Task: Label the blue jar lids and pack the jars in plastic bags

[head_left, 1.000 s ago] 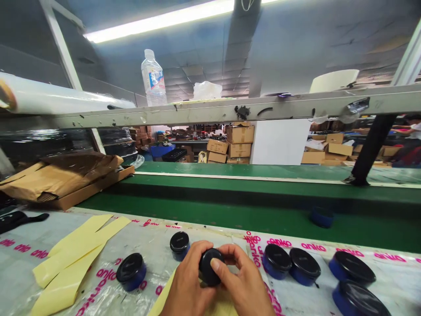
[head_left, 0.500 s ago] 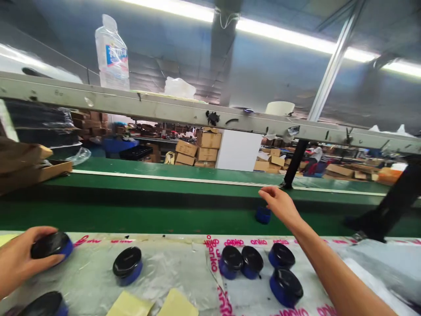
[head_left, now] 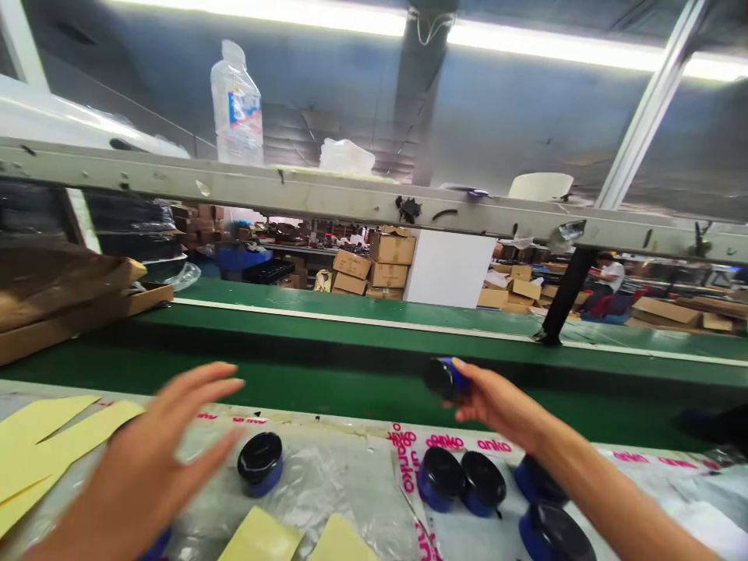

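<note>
Jars, blue body with black lid: six clear in view. That is one held jar (head_left: pixel 447 379) in your right hand (head_left: pixel 496 401) and five on the surface (head_left: pixel 333 467). Of the five, a lone jar (head_left: pixel 260 463) sits centre-left. The four clustered jars (head_left: pixel 439 477) lie to its right, under your right forearm, one partly hidden by the arm. A sliver of blue (head_left: pixel 155 545) shows beneath your left wrist; cannot tell what it belongs to.

Yellow paper pieces: four. Two long strips (head_left: pixel 40 436) lie at far left and two corners (head_left: pixel 260 538) poke in at the bottom edge.

The surface is covered in clear film printed with pink lettering. A green conveyor belt (head_left: pixel 351 382) runs just beyond it. Overhead, a grey rail (head_left: pixel 327 199) carries one water bottle (head_left: pixel 237 101) and one crumpled white bag (head_left: pixel 346 156). A cardboard tray (head_left: pixel 70 304) rests at left beside the belt. Stacked cartons (head_left: pixel 391 249) fill the room behind, and a person (head_left: pixel 608 276) is far off at right.

The held jar is pinched at your right fingertips, tipped on its side with the lid facing left. It is raised over the near edge of the belt, beyond the cluster.

Your left hand (head_left: pixel 157 460) is wide open with fingers spread — blurred and holding nothing. It hovers over the surface just left of the lone jar, not touching it.
</note>
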Demonstrator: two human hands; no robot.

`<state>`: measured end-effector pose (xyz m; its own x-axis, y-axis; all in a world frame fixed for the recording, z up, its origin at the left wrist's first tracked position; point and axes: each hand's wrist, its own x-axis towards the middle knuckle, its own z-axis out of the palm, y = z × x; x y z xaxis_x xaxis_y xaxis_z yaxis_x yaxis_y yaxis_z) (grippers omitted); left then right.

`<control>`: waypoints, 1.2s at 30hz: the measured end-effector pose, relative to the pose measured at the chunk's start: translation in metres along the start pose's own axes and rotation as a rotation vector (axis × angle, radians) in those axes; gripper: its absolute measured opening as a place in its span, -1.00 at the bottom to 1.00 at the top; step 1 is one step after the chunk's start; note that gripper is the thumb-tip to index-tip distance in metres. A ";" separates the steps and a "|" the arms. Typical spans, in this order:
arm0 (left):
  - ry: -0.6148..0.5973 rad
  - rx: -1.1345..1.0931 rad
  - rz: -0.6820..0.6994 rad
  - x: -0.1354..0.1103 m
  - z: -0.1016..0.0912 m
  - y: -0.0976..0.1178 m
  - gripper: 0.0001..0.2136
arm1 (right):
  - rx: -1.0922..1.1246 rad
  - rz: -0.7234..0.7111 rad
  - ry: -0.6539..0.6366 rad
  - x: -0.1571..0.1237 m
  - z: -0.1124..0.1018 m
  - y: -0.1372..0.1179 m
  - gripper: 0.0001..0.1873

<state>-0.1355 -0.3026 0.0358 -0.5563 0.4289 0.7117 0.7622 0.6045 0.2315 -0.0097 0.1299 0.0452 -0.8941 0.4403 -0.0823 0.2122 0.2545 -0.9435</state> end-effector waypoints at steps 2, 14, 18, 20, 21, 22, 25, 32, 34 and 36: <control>-0.106 -0.135 0.034 -0.001 0.013 0.054 -0.53 | 0.370 0.048 -0.284 -0.031 0.045 -0.010 -0.52; -0.391 -0.625 -0.317 -0.008 0.023 0.121 -0.40 | 0.292 -0.068 -0.367 -0.094 0.144 -0.009 -0.35; -0.356 -0.479 -0.443 -0.011 0.017 0.108 -0.47 | -0.283 -0.384 -0.101 -0.099 0.144 0.014 -0.68; -0.376 -0.421 -0.439 -0.015 0.016 0.104 -0.51 | -0.449 -0.457 -0.177 -0.104 0.154 0.025 -0.77; -0.384 -0.412 -0.448 -0.017 0.015 0.102 -0.53 | -0.500 -0.477 -0.211 -0.106 0.161 0.030 -0.79; -0.388 -0.422 -0.471 -0.019 0.015 0.101 -0.55 | -0.538 -0.488 -0.228 -0.108 0.169 0.033 -0.79; -0.326 -0.498 -0.576 -0.026 0.013 0.094 -0.61 | -0.597 -0.490 -0.228 -0.112 0.196 0.032 -0.77; -0.307 -0.516 -0.597 -0.024 0.003 0.087 -0.61 | -0.601 -0.367 -0.240 -0.113 0.241 0.015 -0.45; -0.326 -0.499 -0.592 -0.023 0.002 0.090 -0.61 | -0.587 -0.359 -0.218 -0.116 0.239 0.019 -0.46; -0.341 -0.475 -0.588 -0.023 0.004 0.092 -0.61 | -0.548 -0.358 -0.202 -0.120 0.229 0.028 -0.47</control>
<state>-0.0537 -0.2546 0.0380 -0.9192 0.3578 0.1645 0.3317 0.4782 0.8132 0.0135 -0.1134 -0.0453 -0.9911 0.0921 0.0963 0.0110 0.7768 -0.6297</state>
